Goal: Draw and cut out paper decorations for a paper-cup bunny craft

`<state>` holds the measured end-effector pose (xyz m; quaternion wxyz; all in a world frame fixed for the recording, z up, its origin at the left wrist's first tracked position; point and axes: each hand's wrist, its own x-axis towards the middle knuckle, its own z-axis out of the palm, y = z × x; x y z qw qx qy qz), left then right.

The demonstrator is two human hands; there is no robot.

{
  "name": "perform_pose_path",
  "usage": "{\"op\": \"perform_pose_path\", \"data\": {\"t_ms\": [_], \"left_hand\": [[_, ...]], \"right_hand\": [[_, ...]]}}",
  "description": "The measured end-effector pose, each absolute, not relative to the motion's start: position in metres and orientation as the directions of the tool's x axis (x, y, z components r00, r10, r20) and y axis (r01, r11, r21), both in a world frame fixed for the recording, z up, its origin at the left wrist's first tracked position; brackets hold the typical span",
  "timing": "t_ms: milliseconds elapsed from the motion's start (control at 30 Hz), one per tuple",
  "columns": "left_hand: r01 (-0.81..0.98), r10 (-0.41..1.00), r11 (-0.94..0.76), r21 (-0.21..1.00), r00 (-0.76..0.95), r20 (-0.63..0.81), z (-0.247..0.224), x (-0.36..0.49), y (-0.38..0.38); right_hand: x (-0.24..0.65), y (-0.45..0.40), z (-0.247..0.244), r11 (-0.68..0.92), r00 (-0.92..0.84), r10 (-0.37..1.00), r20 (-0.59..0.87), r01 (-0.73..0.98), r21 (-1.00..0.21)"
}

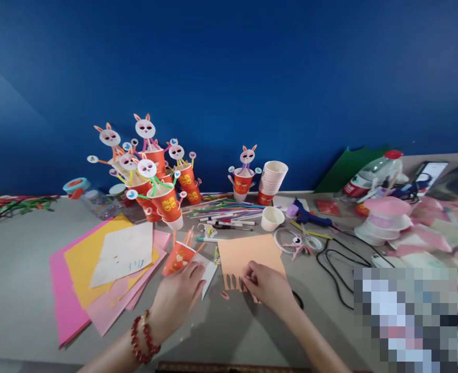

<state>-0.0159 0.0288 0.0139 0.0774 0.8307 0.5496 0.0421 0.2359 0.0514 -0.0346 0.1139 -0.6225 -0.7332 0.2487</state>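
My left hand [182, 290] rests over the edge of a white sheet [209, 272], its fingers loosely bent and thumb apart. Against its fingertips leans a red paper cup [179, 257] with orange straws standing in it. My right hand [266, 285] is pinched at the lower edge of an orange paper sheet [252, 251]; whatever lies between its fingertips is hidden. Along that edge runs a row of narrow ear-shaped cut-outs. One small ear-shaped paper piece [225, 295] lies on the table between my hands. A black loop [298, 300] shows beside my right wrist.
Rabbit-faced red cups [165, 202] cluster at the back left, above stacked coloured sheets [73, 274]. Behind the orange sheet are pens [229, 223], a white cup [272, 218] and a cup stack [272, 178]. A blue glue gun [310, 215], tape, black cables and a bottle [372, 173] occupy the right.
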Motion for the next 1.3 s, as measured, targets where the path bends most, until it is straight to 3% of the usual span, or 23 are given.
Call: {"op": "perform_pose_path", "data": {"t_ms": [167,433,633,767,833,933,1033,1100,1167,1300], "left_hand": [[0.967,0.957,-0.255,-0.019,0.249,-0.15,-0.003,0.001,0.031],[0.964,0.972,-0.205,-0.169,0.18,-0.15,-0.027,0.005,0.037],[0.975,0.974,-0.216,-0.042,0.212,-0.084,-0.029,-0.002,0.037],[0.978,0.976,-0.208,-0.022,0.206,-0.071,-0.031,-0.003,0.038],[0.976,0.975,-0.212,0.052,0.214,-0.053,-0.031,-0.005,0.037],[0.904,0.963,-0.256,0.342,0.269,0.009,-0.026,-0.008,0.038],[0.66,0.938,-0.268,0.702,0.345,0.034,-0.016,-0.006,0.041],[0.458,0.931,-0.177,0.871,0.364,-0.002,-0.009,-0.001,0.045],[0.288,0.934,-0.04,0.957,0.351,-0.066,-0.002,0.007,0.05],[0.113,0.926,0.128,0.985,0.342,-0.16,0.009,0.021,0.058]], "right_hand": [[0.236,0.049,-0.027,0.114,-0.207,0.972,-0.113,0.833,-0.542],[0.255,0.034,-0.023,0.165,-0.237,0.971,-0.038,0.774,-0.611],[0.258,0.032,-0.031,0.191,-0.253,0.967,-0.01,0.755,-0.627],[0.254,0.035,-0.03,0.194,-0.266,0.964,-0.015,0.738,-0.646],[0.252,0.035,-0.027,0.187,-0.269,0.963,-0.023,0.725,-0.663],[0.246,0.034,-0.023,0.169,-0.271,0.962,-0.024,0.661,-0.731],[0.237,0.031,-0.02,0.14,-0.28,0.96,-0.013,0.521,-0.842],[0.23,0.03,-0.02,0.104,-0.299,0.954,-0.021,0.395,-0.913],[0.223,0.029,-0.02,0.04,-0.316,0.948,-0.048,0.268,-0.963],[0.217,0.028,-0.021,-0.047,-0.236,0.968,-0.079,0.137,-0.99]]}}
